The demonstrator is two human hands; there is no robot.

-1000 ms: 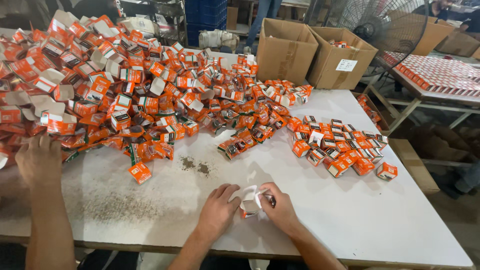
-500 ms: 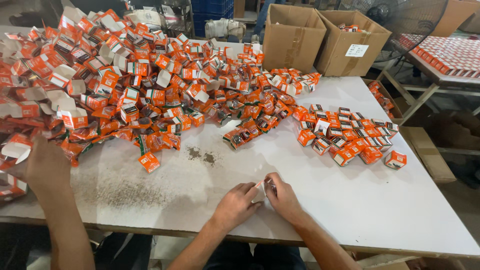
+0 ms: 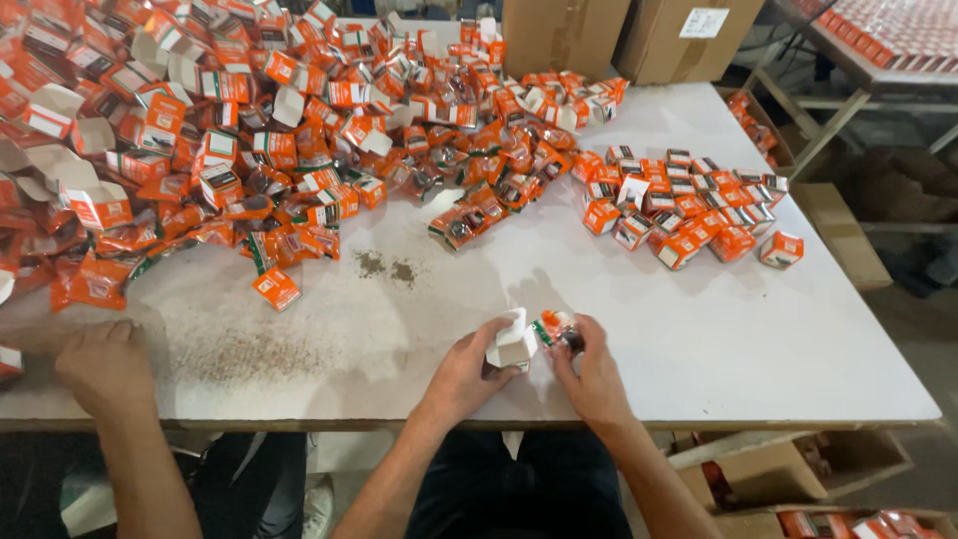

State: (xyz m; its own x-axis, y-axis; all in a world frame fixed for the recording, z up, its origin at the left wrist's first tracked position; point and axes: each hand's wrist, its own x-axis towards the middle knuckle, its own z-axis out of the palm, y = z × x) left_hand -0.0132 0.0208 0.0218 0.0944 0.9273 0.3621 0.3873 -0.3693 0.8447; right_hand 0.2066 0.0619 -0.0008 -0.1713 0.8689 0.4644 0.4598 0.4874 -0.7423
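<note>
My left hand [image 3: 469, 371] grips a small white open carton [image 3: 512, 342] just above the near edge of the white table [image 3: 699, 339]. My right hand [image 3: 591, 371] holds a small orange-and-green wrapped part [image 3: 557, 328] right beside the carton's open end. A big heap of orange-and-white cartons and packets [image 3: 259, 140] covers the far left of the table. A neater cluster of closed orange cartons [image 3: 689, 205] lies at the right.
Another person's hand [image 3: 105, 367] rests on the table's near left edge. Two brown cardboard boxes [image 3: 619, 35] stand at the far side. More cardboard boxes [image 3: 788, 469] sit on the floor below the right corner. Dark crumbs [image 3: 384, 268] dot the middle.
The view has tilted down and closer. My hands have lifted the white carton upright and brought the wrapped part to it. The other person's hand slid down to the near left edge.
</note>
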